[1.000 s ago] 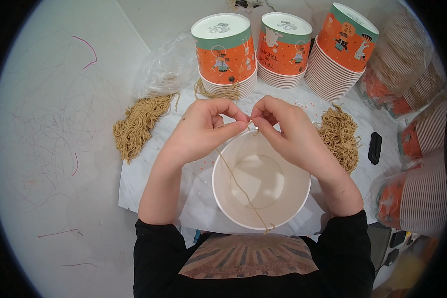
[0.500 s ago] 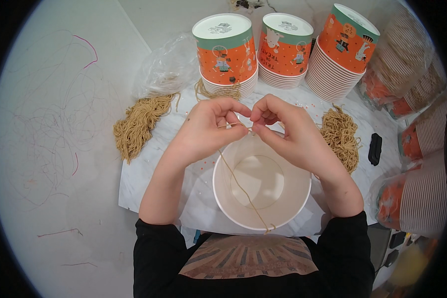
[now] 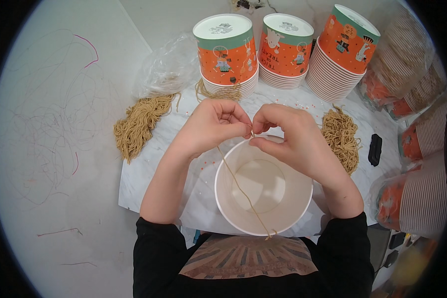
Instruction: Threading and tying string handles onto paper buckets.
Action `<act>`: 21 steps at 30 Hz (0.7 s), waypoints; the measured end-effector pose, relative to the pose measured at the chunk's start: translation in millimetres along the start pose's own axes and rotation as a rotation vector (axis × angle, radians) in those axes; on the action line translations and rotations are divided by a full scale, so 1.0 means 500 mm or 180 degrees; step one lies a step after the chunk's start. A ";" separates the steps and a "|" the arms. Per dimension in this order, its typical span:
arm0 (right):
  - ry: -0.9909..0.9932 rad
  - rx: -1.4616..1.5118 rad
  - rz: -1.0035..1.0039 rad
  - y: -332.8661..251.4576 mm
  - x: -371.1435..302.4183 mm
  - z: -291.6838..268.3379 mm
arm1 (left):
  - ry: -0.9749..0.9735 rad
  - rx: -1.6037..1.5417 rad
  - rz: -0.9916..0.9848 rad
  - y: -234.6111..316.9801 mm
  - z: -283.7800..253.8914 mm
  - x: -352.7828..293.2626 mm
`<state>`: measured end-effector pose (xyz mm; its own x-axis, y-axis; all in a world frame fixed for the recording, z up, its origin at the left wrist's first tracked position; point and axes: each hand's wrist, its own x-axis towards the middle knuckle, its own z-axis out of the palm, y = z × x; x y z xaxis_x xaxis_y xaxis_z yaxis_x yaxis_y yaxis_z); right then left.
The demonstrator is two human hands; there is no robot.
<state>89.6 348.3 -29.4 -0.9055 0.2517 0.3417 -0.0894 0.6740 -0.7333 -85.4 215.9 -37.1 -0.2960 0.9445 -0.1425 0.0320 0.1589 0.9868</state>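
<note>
A white paper bucket (image 3: 222, 198) stands mouth up in front of me. A thin tan string (image 3: 239, 184) crosses its mouth from a knot at the near rim up to my hands. At the far rim, my left hand (image 3: 211, 126) is closed, pinching the string between thumb and fingertips. My right hand (image 3: 288, 136) meets it there with fingers curled at the string's short end; its thumb sits a little lower, apart from the index finger. The fingertips partly hide the string between the hands.
Bundles of tan string lie left (image 3: 141, 124) and right (image 3: 340, 139). Behind stand upturned stacks of orange and green buckets (image 3: 227, 62), (image 3: 285, 54), (image 3: 345, 47). A clear plastic bag (image 3: 166, 67) sits back left, a small black object (image 3: 375, 149) at right, and bagged bucket stacks (image 3: 417, 193) beyond.
My right thumb has moved down, away from the index finger, and the fingers have shifted at the string. The bucket has moved slightly toward me and right.
</note>
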 end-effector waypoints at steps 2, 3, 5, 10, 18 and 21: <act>-0.0022 -0.0088 -0.0018 0.007 -0.001 0.005 | 0.0015 -0.0043 -0.0099 0.007 0.003 0.001; 0.0052 -0.0305 -0.0107 0.009 -0.003 0.008 | 0.0027 -0.0087 -0.0158 0.009 0.006 0.004; 0.0125 -0.0518 -0.0198 0.008 -0.006 0.013 | 0.0042 -0.0130 -0.0219 0.010 0.010 0.007; 0.0400 -0.0942 -0.0238 0.010 -0.006 0.025 | 0.0058 0.0000 -0.0218 -0.008 0.005 0.014; 0.0334 -0.0630 -0.0076 0.014 -0.006 0.022 | -0.0002 -0.0132 -0.0362 -0.009 -0.003 0.016; 0.0276 -0.0509 -0.0108 0.018 -0.004 0.020 | -0.0033 -0.0110 -0.0369 -0.012 -0.001 0.016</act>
<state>86.4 346.9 -42.8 -0.8634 0.2812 0.4190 -0.0458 0.7833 -0.6200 -88.8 222.5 -43.9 -0.2861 0.9233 -0.2564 -0.0348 0.2574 0.9657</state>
